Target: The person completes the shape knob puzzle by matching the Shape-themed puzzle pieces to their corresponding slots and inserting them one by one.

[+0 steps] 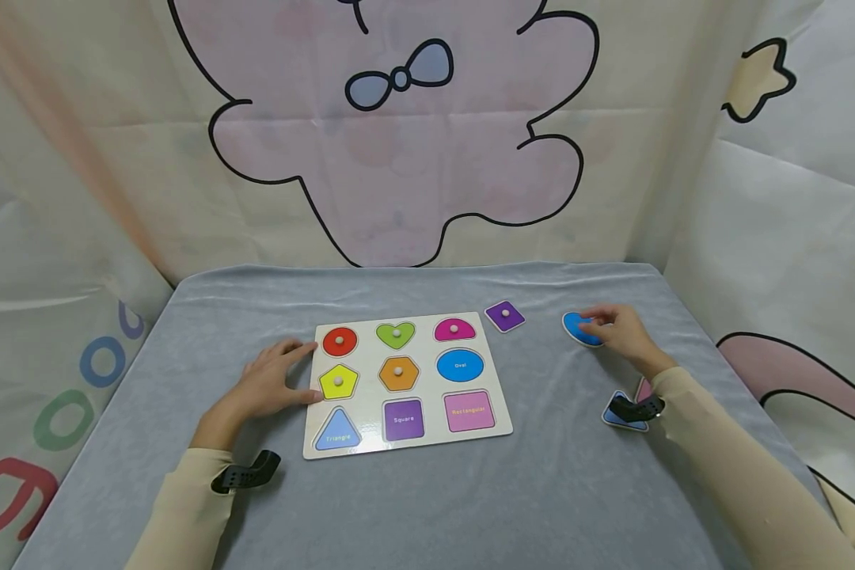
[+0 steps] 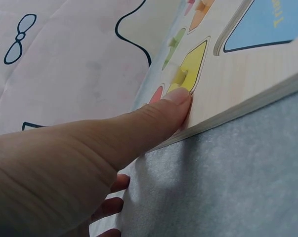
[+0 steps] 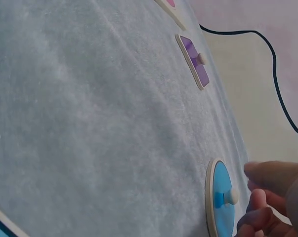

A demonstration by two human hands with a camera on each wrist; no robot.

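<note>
A wooden shape puzzle board [image 1: 367, 392] lies in front of me. My left hand [image 1: 265, 384] rests at its left edge, thumb by the yellow pentagon [image 1: 333, 388] and fingers near the red circle [image 1: 331, 347]. The left wrist view shows the thumb tip on the board's rim. To the right, my right hand [image 1: 625, 336] hovers over a blue oval piece [image 1: 573, 326] lying on the cloth. In the right wrist view its bent fingers stand just beside the oval's knob [image 3: 232, 196], with a gap between.
Beyond the board's upper right corner lies a purple square piece [image 1: 499, 319]. A blue triangle piece [image 1: 634, 425] and a pink piece [image 1: 643, 388] lie partly hidden below the right wrist. Labelled recesses show bare in the board, among them Square [image 1: 403, 431]. Grey cloth [image 1: 427, 507] covers the table.
</note>
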